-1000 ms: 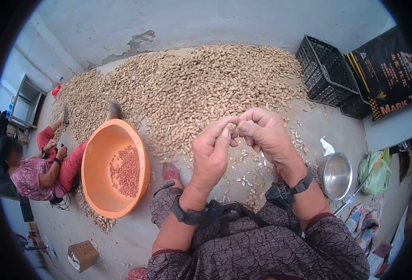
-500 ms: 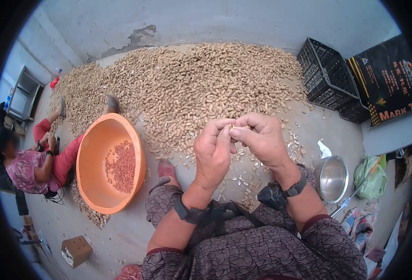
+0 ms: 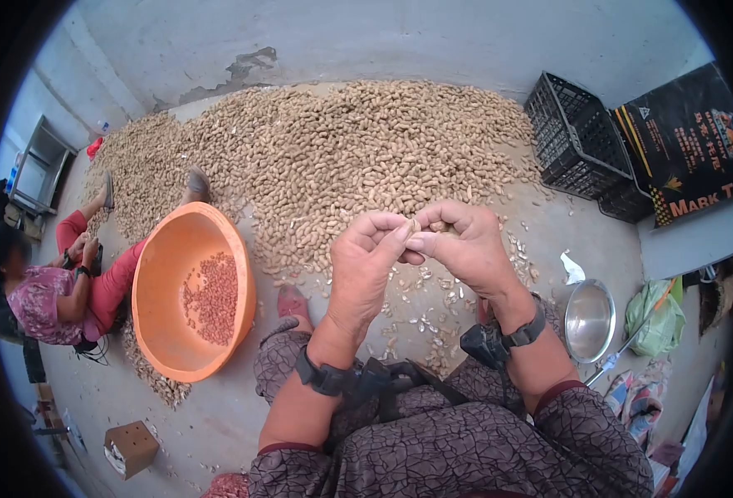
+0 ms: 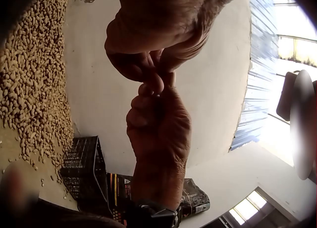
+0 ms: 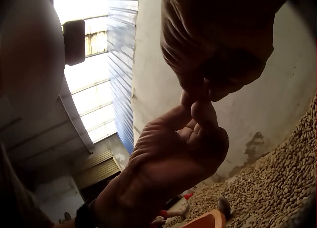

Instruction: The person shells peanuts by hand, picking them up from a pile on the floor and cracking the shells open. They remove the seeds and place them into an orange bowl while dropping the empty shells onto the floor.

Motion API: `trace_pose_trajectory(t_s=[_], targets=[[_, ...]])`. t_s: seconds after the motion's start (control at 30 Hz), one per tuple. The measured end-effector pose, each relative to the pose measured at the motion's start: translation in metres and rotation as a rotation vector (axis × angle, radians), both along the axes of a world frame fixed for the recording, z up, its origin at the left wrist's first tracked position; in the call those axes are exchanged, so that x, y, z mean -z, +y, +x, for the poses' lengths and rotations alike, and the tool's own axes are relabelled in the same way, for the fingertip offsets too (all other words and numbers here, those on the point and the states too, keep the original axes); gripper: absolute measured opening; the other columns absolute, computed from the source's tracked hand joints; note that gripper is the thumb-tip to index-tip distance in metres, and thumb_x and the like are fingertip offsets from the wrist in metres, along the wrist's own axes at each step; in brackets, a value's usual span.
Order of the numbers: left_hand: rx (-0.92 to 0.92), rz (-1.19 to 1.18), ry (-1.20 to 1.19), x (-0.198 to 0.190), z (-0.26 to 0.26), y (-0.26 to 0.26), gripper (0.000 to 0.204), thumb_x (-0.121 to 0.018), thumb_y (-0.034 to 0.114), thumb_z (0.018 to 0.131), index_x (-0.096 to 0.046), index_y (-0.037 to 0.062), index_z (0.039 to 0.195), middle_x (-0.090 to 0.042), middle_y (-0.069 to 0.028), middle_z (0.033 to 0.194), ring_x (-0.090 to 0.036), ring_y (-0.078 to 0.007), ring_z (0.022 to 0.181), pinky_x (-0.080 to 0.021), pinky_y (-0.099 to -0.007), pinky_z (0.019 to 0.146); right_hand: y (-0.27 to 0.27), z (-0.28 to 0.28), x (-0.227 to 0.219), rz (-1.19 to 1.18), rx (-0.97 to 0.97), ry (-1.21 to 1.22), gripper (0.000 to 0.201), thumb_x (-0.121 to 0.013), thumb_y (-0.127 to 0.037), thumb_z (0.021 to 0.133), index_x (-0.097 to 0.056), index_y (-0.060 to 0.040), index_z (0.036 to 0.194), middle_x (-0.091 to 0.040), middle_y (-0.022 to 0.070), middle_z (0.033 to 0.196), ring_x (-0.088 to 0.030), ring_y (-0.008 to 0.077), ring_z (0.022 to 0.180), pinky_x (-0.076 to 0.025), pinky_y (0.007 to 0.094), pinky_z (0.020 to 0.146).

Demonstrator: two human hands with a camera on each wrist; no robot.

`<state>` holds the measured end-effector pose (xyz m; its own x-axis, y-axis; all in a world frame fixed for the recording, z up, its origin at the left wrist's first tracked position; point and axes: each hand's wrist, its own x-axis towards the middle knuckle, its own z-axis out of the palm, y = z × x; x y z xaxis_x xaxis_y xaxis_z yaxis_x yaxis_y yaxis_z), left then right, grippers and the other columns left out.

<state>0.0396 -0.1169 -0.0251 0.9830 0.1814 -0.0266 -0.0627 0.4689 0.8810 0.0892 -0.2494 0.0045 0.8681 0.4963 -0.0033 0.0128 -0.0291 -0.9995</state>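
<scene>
In the head view a small peanut pod [image 3: 413, 226] is pinched between the fingertips of my left hand [image 3: 365, 264] and my right hand [image 3: 471, 254], which meet in front of the peanut heap [image 3: 366, 149]. The thumbs and forefingers of both hands touch around it. Both wrist views show the left hand [image 5: 173, 153] and the right hand [image 4: 159, 131] fingertip to fingertip, in shadow; the pod is mostly hidden there. An orange basin [image 3: 159, 307] with red shelled kernels [image 3: 212, 299] stands to the left.
Black crates [image 3: 578, 141] and a printed black sack [image 3: 686, 149] stand at the right. A metal bowl [image 3: 590, 320] and green bag [image 3: 655, 319] lie below them. A seated person [image 3: 49, 303] is at the far left, a cardboard box [image 3: 134, 446] at the lower left. Shells litter the floor.
The left hand has moved slightly left, its fingers still meeting the right hand's. The right hand has shifted a little left since the oldest frame. The basin and surroundings sit slightly further left in view.
</scene>
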Motion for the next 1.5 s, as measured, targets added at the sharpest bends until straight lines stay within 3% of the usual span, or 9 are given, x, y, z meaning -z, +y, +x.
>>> trace_pose_trajectory(t_s=[0.07, 0.2, 0.27, 0.4, 0.47, 0.87, 0.93, 1.27, 1.5], targets=[[0.037, -0.005, 0.004, -0.001, -0.001, 0.004, 0.012, -0.055, 0.006, 0.083, -0.053, -0.0017, 0.092, -0.061, -0.009, 0.08, -0.059, -0.0121, 0.066, -0.05, -0.022, 0.06, 0.001, 0.0, 0.003, -0.061, 0.037, -0.114, 0.008, -0.064, -0.005, 0.073, -0.061, 0.0005, 0.078, -0.06, 0.0013, 0.066, -0.053, 0.0055, 0.057, -0.042, 0.0203, 0.05], [0.083, 0.058, -0.016, -0.003, -0.002, 0.007, 0.011, -0.054, 0.007, 0.084, -0.052, -0.002, 0.091, -0.06, -0.009, 0.08, -0.059, -0.0125, 0.069, -0.05, -0.0235, 0.061, -0.002, 0.001, 0.0, -0.078, -0.051, -0.054, 0.007, -0.064, -0.005, 0.07, -0.062, 0.0003, 0.075, -0.06, 0.0033, 0.063, -0.054, 0.0072, 0.056, -0.042, 0.0226, 0.049], [0.085, 0.064, -0.021, -0.006, -0.003, 0.007, 0.011, -0.053, 0.007, 0.084, -0.052, -0.0019, 0.09, -0.06, -0.009, 0.08, -0.059, -0.0124, 0.07, -0.05, -0.024, 0.062, -0.003, 0.001, 0.001, -0.27, -0.017, -0.307, 0.007, -0.063, -0.006, 0.068, -0.062, -0.0001, 0.072, -0.059, 0.0068, 0.06, -0.055, 0.0107, 0.053, -0.042, 0.0254, 0.048], [0.1, 0.226, 0.027, -0.009, -0.004, 0.005, 0.009, -0.051, 0.008, 0.085, -0.051, -0.001, 0.087, -0.058, -0.0069, 0.078, -0.056, -0.0103, 0.068, -0.048, -0.0227, 0.059, 0.001, -0.006, 0.004, -0.327, 0.008, -0.407, 0.006, -0.062, -0.007, 0.066, -0.062, -0.001, 0.069, -0.058, 0.0096, 0.059, -0.056, 0.0146, 0.051, -0.042, 0.0271, 0.048], [0.092, 0.244, 0.026, -0.005, -0.003, 0.004, 0.008, -0.051, 0.008, 0.085, -0.051, -0.0006, 0.086, -0.058, -0.0058, 0.077, -0.055, -0.0093, 0.066, -0.047, -0.0218, 0.057, 0.004, -0.008, 0.012, -0.309, 0.1, -0.592, 0.006, -0.061, -0.006, 0.067, -0.062, -0.0015, 0.07, -0.058, 0.0103, 0.059, -0.055, 0.0167, 0.051, -0.042, 0.028, 0.048], [-0.126, 0.324, -0.023, 0.006, -0.006, -0.009, 0.012, -0.039, 0.009, 0.089, -0.049, 0.0025, 0.085, -0.05, 0.0004, 0.074, -0.043, -0.005, 0.061, -0.038, -0.0186, 0.053, 0.01, -0.02, 0.012, -0.123, 0.147, -0.403, 0.005, -0.058, -0.001, 0.07, -0.062, 0.0007, 0.072, -0.059, 0.0085, 0.06, -0.056, 0.0128, 0.054, -0.042, 0.0251, 0.049], [-0.008, 0.162, 0.024, 0.003, -0.003, -0.004, 0.01, -0.041, 0.008, 0.088, -0.049, 0.0024, 0.085, -0.051, -0.0005, 0.076, -0.046, -0.0056, 0.063, -0.04, -0.0198, 0.056, 0.009, -0.017, 0.012, -0.134, 0.147, -0.395, 0.005, -0.058, -0.001, 0.07, -0.062, 0.0007, 0.072, -0.059, 0.0091, 0.06, -0.056, 0.0132, 0.054, -0.042, 0.0253, 0.048], [0.072, 0.286, -0.008, -0.007, -0.003, -0.002, 0.009, -0.047, 0.005, 0.085, -0.048, -0.0023, 0.09, -0.056, -0.0072, 0.077, -0.056, -0.01, 0.07, -0.049, -0.0237, 0.063, 0.003, -0.011, 0.013, -0.238, 0.174, -0.45, 0.006, -0.059, -0.004, 0.069, -0.062, 0.0006, 0.072, -0.059, 0.0118, 0.06, -0.058, 0.0159, 0.052, -0.044, 0.028, 0.047], [0.112, 0.372, -0.004, -0.008, -0.003, 0.004, 0.006, -0.046, 0.001, 0.083, -0.049, -0.0032, 0.085, -0.058, -0.0067, 0.072, -0.058, -0.0118, 0.062, -0.049, -0.0227, 0.056, 0.0, -0.012, 0.007, -0.293, 0.108, -0.416, 0.007, -0.059, -0.006, 0.069, -0.062, 0.0006, 0.071, -0.059, 0.0126, 0.06, -0.058, 0.018, 0.052, -0.044, 0.0288, 0.048]])
